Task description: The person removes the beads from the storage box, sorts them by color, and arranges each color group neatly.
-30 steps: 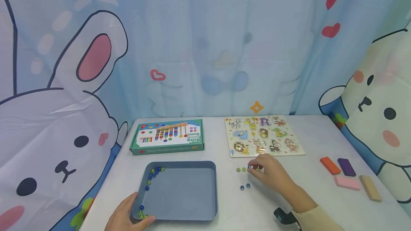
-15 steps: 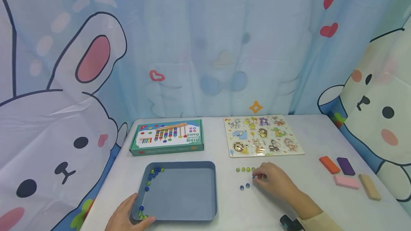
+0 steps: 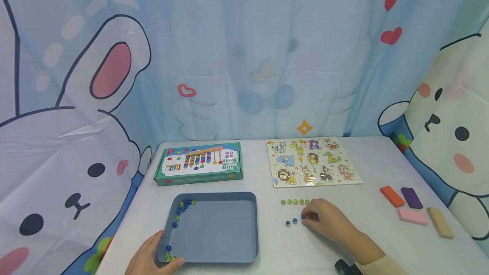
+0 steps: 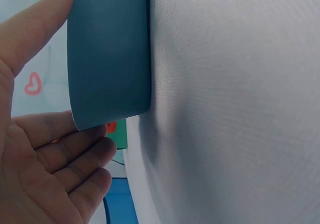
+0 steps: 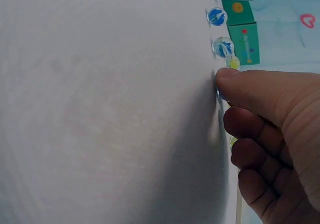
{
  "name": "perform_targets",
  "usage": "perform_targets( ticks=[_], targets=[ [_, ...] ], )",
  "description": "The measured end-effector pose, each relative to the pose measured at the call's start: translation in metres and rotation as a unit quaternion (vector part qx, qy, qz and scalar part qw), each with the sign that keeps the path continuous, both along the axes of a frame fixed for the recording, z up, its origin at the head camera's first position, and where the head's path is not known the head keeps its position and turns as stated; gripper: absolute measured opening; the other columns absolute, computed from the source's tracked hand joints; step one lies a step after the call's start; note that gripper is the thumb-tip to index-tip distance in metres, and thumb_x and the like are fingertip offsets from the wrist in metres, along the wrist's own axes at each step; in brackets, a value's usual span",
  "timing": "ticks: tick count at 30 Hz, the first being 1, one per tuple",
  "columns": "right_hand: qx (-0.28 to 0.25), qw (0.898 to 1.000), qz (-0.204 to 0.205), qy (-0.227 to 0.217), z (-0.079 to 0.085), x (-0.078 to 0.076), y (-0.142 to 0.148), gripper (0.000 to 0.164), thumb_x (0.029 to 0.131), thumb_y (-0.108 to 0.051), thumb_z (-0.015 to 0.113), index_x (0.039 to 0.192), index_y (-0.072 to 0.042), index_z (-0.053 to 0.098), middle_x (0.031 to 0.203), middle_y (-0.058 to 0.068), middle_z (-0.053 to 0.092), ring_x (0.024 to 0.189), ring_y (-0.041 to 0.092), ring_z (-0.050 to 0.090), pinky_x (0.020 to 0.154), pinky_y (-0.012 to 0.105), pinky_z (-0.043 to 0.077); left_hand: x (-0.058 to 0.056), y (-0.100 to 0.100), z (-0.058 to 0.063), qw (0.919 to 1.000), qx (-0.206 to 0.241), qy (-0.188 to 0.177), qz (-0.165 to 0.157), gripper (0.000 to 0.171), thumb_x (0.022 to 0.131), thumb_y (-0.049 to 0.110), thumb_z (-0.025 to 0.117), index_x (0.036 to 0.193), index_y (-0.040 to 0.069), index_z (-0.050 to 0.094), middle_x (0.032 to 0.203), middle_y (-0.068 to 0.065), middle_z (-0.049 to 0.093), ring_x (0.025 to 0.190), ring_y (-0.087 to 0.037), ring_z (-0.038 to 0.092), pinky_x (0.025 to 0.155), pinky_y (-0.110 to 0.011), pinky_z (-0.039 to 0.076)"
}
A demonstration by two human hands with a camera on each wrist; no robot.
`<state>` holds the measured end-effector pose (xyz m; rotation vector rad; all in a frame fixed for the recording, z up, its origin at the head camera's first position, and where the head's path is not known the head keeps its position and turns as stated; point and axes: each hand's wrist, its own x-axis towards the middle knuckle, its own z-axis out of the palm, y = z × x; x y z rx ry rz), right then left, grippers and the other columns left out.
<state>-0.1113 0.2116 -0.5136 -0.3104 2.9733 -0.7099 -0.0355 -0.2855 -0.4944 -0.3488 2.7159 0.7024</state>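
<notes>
My right hand [image 3: 326,220] pinches a blue marble [image 3: 303,217] between thumb and fingers, low over the white table. Just left of it lie two clear blue marbles [image 3: 295,221]; a row of yellow-green marbles [image 3: 295,202] runs behind them. In the right wrist view the thumb mostly hides the held marble, beside a blue-swirled marble [image 5: 223,47]. My left hand [image 3: 150,256] holds the near left corner of a grey-blue tray [image 3: 214,262], thumb at the front wall and fingers along the side. Blue marbles [image 3: 175,225] and green marbles [image 3: 168,256] lie along the tray's left side.
A green ring game box [image 3: 198,163] lies behind the tray. An animal puzzle board [image 3: 314,162] is at the back right. Orange [image 3: 392,197], purple [image 3: 411,198], pink [image 3: 412,217] and wood-coloured blocks [image 3: 440,223] lie at the right.
My right hand has moved from the green row toward the near side, bringing the blue marble beside the two blue ones. More of the green row shows. The left hand stays at the tray.
</notes>
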Motion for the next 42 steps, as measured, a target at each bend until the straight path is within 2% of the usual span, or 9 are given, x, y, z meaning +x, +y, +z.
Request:
perform_targets(
  ticks=[7, 15, 21, 28, 32, 37, 42],
  targets=[
    [-0.002, 1.000, -0.012, -0.010, -0.001, 0.001, -0.001, 0.017, 0.080, -0.024, 0.090, 0.090, -0.031, 0.078, 0.076, -0.021, 0.057, 0.075, -0.001, 0.049, 0.071, 0.021, 0.050, -0.001, -0.002, -0.002, 1.0000, 0.003, 0.002, -0.005, 0.124, 0.072, 0.076, 0.080, 0.156, -0.005, 0.040, 0.157, -0.034, 0.043, 0.143, -0.058, 0.040, 0.112, -0.071, 0.043],
    [-0.001, 1.000, -0.009, 0.008, -0.002, 0.003, 0.000, 0.017, 0.081, -0.025, 0.090, 0.091, -0.031, 0.077, 0.078, -0.023, 0.056, 0.076, -0.002, 0.048, 0.072, 0.021, 0.050, 0.001, -0.001, -0.001, 0.9999, -0.007, 0.006, -0.006, 0.123, 0.072, 0.076, 0.081, 0.155, -0.005, 0.041, 0.156, -0.034, 0.044, 0.142, -0.058, 0.042, 0.111, -0.071, 0.044],
    [-0.005, 1.000, -0.007, 0.018, 0.000, 0.004, 0.001, 0.018, 0.080, -0.026, 0.091, 0.092, -0.031, 0.078, 0.079, -0.023, 0.057, 0.077, -0.003, 0.049, 0.072, 0.021, 0.051, 0.001, -0.001, 0.001, 1.0000, -0.002, -0.003, -0.003, 0.124, 0.072, 0.075, 0.081, 0.156, -0.006, 0.040, 0.156, -0.035, 0.042, 0.142, -0.059, 0.040, 0.112, -0.072, 0.043],
    [-0.010, 0.999, -0.012, 0.032, 0.015, 0.001, 0.009, 0.020, 0.082, -0.024, 0.089, 0.099, -0.027, 0.079, 0.082, -0.018, 0.059, 0.082, 0.004, 0.053, 0.074, 0.023, 0.053, 0.001, -0.001, 0.002, 1.0000, -0.004, -0.001, -0.003, 0.124, 0.071, 0.075, 0.082, 0.156, -0.005, 0.040, 0.156, -0.034, 0.043, 0.142, -0.058, 0.041, 0.112, -0.072, 0.043],
    [-0.007, 0.998, -0.005, 0.057, 0.025, -0.004, 0.013, 0.019, 0.084, -0.024, 0.089, 0.100, -0.026, 0.080, 0.084, -0.017, 0.060, 0.082, 0.004, 0.054, 0.072, 0.022, 0.053, 0.002, 0.000, 0.003, 1.0000, -0.003, -0.002, -0.002, 0.124, 0.071, 0.075, 0.082, 0.156, -0.005, 0.039, 0.156, -0.034, 0.042, 0.142, -0.059, 0.040, 0.112, -0.072, 0.043],
    [-0.012, 0.995, 0.016, 0.097, 0.038, -0.012, 0.009, 0.017, 0.086, -0.025, 0.088, 0.101, -0.026, 0.079, 0.086, -0.018, 0.063, 0.084, 0.005, 0.057, 0.072, 0.022, 0.054, 0.002, 0.000, 0.003, 1.0000, -0.002, -0.004, -0.001, 0.124, 0.071, 0.074, 0.082, 0.156, -0.006, 0.040, 0.156, -0.035, 0.043, 0.141, -0.059, 0.040, 0.112, -0.071, 0.043],
    [-0.030, 0.989, 0.049, 0.137, 0.048, -0.021, -0.008, 0.017, 0.085, -0.023, 0.089, 0.098, -0.024, 0.079, 0.085, -0.018, 0.063, 0.083, 0.007, 0.058, 0.072, 0.023, 0.054, 0.001, 0.000, 0.003, 1.0000, -0.004, 0.000, -0.003, 0.124, 0.072, 0.074, 0.082, 0.155, -0.007, 0.040, 0.155, -0.035, 0.044, 0.141, -0.058, 0.041, 0.113, -0.070, 0.043]
  ],
)
